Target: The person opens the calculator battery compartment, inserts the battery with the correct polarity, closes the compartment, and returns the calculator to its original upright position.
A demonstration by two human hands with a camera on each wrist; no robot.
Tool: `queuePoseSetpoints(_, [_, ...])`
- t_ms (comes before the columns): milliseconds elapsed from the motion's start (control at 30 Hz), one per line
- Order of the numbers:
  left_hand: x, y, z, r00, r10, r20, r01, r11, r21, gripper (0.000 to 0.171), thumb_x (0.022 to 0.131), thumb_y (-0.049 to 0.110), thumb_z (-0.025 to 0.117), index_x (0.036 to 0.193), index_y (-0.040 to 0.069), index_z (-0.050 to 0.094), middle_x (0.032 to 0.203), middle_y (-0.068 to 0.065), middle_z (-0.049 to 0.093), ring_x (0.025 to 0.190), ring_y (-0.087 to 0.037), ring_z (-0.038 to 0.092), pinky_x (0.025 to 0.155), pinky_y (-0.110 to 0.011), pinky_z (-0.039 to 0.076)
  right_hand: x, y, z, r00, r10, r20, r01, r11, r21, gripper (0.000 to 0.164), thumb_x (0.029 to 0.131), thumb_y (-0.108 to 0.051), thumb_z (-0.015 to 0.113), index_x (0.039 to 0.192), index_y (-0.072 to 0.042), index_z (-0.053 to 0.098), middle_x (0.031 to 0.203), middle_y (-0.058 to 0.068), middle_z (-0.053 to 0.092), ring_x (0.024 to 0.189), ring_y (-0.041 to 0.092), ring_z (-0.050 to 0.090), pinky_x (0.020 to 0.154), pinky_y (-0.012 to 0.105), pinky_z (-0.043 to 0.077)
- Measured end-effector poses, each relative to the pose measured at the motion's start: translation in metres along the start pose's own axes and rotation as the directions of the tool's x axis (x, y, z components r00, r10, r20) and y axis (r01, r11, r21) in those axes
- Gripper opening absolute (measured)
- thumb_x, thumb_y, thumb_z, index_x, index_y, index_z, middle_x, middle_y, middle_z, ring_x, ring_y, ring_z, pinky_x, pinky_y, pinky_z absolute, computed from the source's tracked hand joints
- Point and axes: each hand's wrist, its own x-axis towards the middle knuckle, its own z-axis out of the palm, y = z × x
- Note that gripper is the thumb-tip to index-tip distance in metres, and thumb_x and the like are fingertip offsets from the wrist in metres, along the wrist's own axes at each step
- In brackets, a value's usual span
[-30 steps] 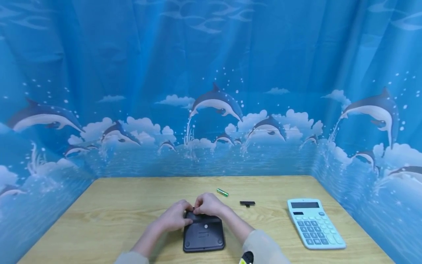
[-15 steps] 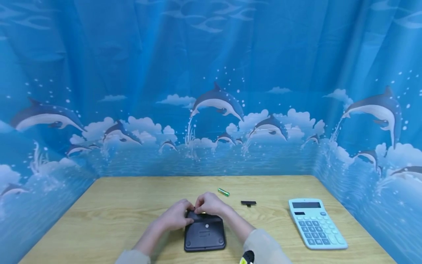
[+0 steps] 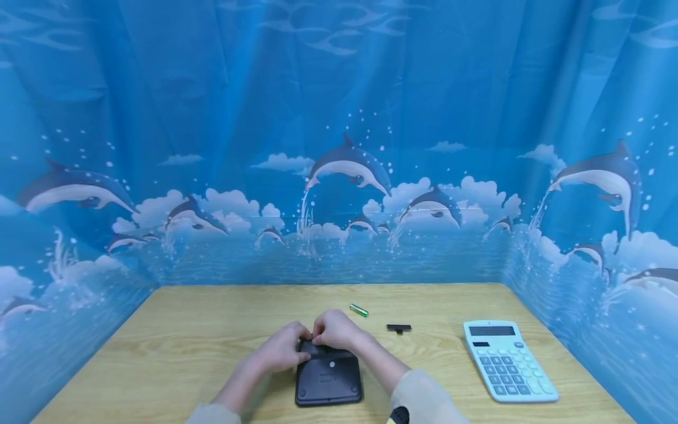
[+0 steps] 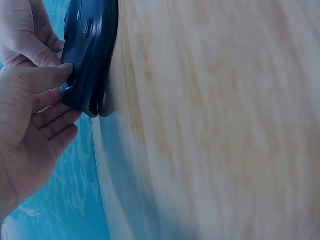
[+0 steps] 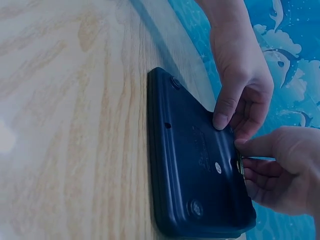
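Note:
A black calculator (image 3: 328,383) lies back side up on the table, with small round feet and a pale round sticker. My left hand (image 3: 281,350) holds its far left corner, thumb on the back and fingers behind the far edge. At that edge my right hand (image 3: 336,330) pinches with thumb and forefinger, beside the left fingertips. A yellow-green battery (image 5: 240,165) shows as a thin strip in the compartment between the right thumb and fingers, mostly hidden by them. Another green battery (image 3: 358,310) and a black battery cover (image 3: 399,327) with a tab lie behind and to the right.
A light blue calculator (image 3: 508,360) lies face up at the right of the wooden table (image 3: 185,330). A blue dolphin-print curtain (image 3: 254,147) encloses the table at the back and sides.
A yellow glint beside the right fingers half a second ago is no longer seen in the head view. Both hands stay at the calculator's far edge, with barely any movement.

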Motion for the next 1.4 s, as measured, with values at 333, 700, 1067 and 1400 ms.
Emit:
queuePoseSetpoints(333, [0.0037,0.0029,-0.0005,1.0,-0.006,0.012,0.006,1.0,0.005,0.026,0.074,0.009,0.073,0.096,0.002,0.063,0.092,-0.003,0.056,0.086,-0.02,0.054,0.08,-0.04,0.048,0.0006,0.0013,-0.0025,1.0,-0.011,-0.006,0.011,0.998,-0.056,0.009,0.078,-0.007,0.07,0.071,-0.011,0.067,0.063,-0.009,0.057,0.062,0.005,0.051,0.061,0.019,0.044])
queuePoseSetpoints(700, [0.0056,0.0021,-0.0029,1.0,0.016,0.026,-0.017,1.0,0.026,0.025,0.073,0.009,0.074,0.094,0.003,0.063,0.089,-0.002,0.055,0.083,-0.018,0.053,0.075,-0.037,0.048,-0.0002,-0.0016,-0.0031,1.0,-0.012,-0.017,0.011,0.998,-0.065,0.01,0.078,-0.006,0.071,0.07,-0.011,0.067,0.063,-0.008,0.057,0.062,0.005,0.051,0.06,0.019,0.044])
queuePoseSetpoints(1067, [0.001,0.003,-0.0038,0.999,0.024,0.024,-0.024,1.0,0.008,0.025,0.072,0.006,0.075,0.092,0.001,0.062,0.087,-0.004,0.055,0.081,-0.019,0.053,0.073,-0.036,0.047,0.0014,-0.0022,-0.0001,1.0,-0.005,-0.021,0.003,0.996,-0.09,0.013,0.076,-0.007,0.072,0.065,-0.011,0.068,0.059,-0.008,0.057,0.057,0.004,0.05,0.056,0.018,0.044])
queuePoseSetpoints(1400, [0.0028,0.0032,-0.0038,0.999,0.017,0.036,-0.018,0.999,0.028,0.025,0.072,0.008,0.075,0.093,0.002,0.062,0.088,-0.003,0.055,0.081,-0.019,0.053,0.074,-0.036,0.048,0.0016,-0.0069,-0.0025,1.0,0.02,-0.024,-0.023,0.991,-0.132,0.009,0.076,-0.009,0.074,0.066,-0.01,0.072,0.059,-0.008,0.06,0.058,0.004,0.052,0.055,0.017,0.045])
